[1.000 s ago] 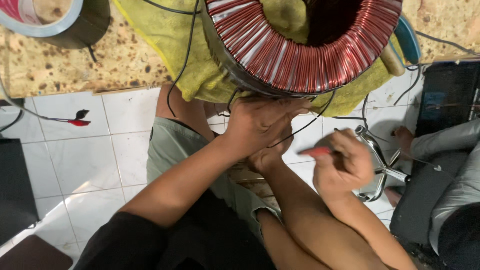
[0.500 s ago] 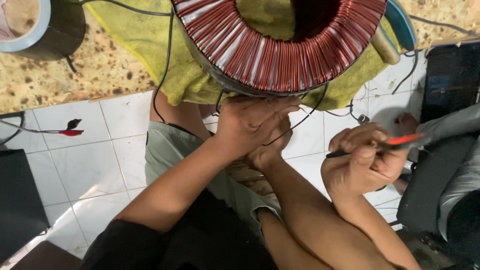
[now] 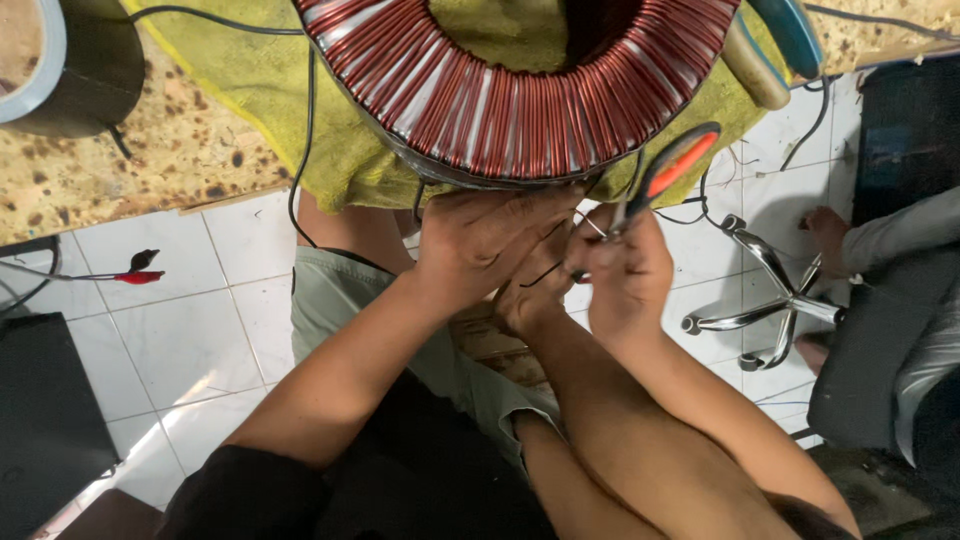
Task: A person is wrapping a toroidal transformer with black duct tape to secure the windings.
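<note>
A large ring-shaped coil (image 3: 520,90) wound in copper-red wire sits on a yellow cloth (image 3: 260,90) spread over a speckled tan stone counter (image 3: 150,160), its lower rim jutting past the counter's edge. Just under that rim the left hand (image 3: 490,245) is held palm down, its fingers (image 3: 545,215) curled together over thin dark wires (image 3: 545,270) that hang from the coil's underside. The right hand (image 3: 625,270) sits just beside it, touching it, with its fingers clamped round a pair of small cutters with red and black handles (image 3: 670,170); the handles point up toward the coil, and the tip is hidden between the two hands, so I cannot tell whether it bites on a wire.

Below the counter the floor is white tile (image 3: 180,330) with grey joints. A red clip on a lead (image 3: 135,276) lies on the tiles to the left, near a black box (image 3: 45,420) at the frame's edge. A black cable (image 3: 300,150) drops over the cloth and down past the counter edge. At top left a dark round container with a pale rim (image 3: 70,60) stands on the counter. At top right, tool handles in tan and blue (image 3: 770,50) rest on the cloth. To the right stands the chromed star base of a chair (image 3: 770,300), with another person's bare foot (image 3: 830,235) and grey trouser leg (image 3: 900,240) just beyond it.
</note>
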